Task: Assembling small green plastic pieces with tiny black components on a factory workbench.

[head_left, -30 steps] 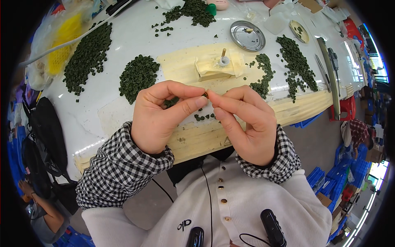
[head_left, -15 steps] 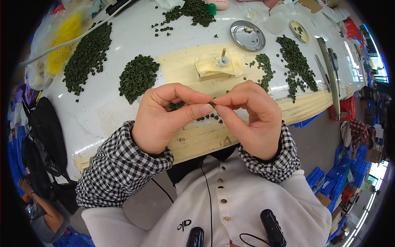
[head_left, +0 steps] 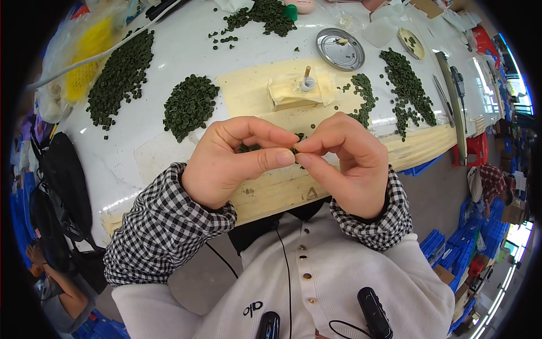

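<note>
My left hand (head_left: 217, 163) and my right hand (head_left: 353, 164) meet fingertip to fingertip above the near edge of the table. Between them is a small dark green piece (head_left: 294, 151), mostly covered by the fingers. The right thumb and index finger pinch it. My left thumb and index finger close around its other side, with a narrow gap between their tips. More loose green pieces (head_left: 249, 148) lie under the hands, partly hidden. Just beyond, a block wrapped in pale yellow paper (head_left: 282, 101) carries a little translucent cup (head_left: 307, 85) with a thin wooden stick in it.
Heaps of small green cup-shaped pieces lie left (head_left: 190, 107), far left (head_left: 121, 79), at the back (head_left: 271, 20) and right (head_left: 407, 87). A round metal lid (head_left: 333, 55) and shallow dish (head_left: 419, 52) stand behind. Tweezers (head_left: 443, 99) lie rightward. Another person's arm (head_left: 68, 296) shows lower left.
My left fingertips have shifted slightly right and parted a little, so more of the green piece shows. The right hand has barely moved.
</note>
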Action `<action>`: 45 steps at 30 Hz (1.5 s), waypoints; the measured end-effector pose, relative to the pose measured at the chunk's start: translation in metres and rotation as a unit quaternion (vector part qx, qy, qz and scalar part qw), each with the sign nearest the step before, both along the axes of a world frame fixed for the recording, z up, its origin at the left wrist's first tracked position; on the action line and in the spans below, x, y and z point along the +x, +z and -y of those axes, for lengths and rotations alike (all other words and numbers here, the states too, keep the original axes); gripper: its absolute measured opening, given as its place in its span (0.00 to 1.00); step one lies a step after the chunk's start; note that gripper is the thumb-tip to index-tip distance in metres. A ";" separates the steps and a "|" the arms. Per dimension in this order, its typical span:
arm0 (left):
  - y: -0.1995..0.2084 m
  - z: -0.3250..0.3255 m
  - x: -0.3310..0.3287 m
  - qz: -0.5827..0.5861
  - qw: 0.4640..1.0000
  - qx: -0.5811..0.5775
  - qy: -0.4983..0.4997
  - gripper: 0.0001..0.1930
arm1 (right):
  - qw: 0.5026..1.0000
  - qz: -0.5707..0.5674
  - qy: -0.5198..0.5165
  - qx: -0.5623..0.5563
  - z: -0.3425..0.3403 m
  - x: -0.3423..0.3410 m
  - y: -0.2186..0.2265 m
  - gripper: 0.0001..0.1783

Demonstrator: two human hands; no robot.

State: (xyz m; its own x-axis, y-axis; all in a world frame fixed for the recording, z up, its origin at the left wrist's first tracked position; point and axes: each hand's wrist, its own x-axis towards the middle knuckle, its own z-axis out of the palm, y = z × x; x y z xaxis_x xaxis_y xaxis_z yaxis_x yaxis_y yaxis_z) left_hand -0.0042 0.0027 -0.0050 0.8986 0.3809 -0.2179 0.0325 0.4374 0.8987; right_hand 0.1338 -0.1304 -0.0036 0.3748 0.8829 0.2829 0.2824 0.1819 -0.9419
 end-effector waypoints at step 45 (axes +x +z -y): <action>0.003 -0.004 -0.003 -0.032 0.990 0.122 -0.058 0.05 | 0.993 -0.094 0.041 -0.054 0.003 0.005 0.000 0.07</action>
State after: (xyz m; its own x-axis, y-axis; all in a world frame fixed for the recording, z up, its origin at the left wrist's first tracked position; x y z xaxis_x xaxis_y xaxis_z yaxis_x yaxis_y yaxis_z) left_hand -0.0077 0.0065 -0.0021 0.9270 0.3234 -0.1898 0.1300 0.1975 0.9716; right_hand 0.1388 -0.1331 -0.0033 0.3374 0.9341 0.1170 0.0879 0.0925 -0.9918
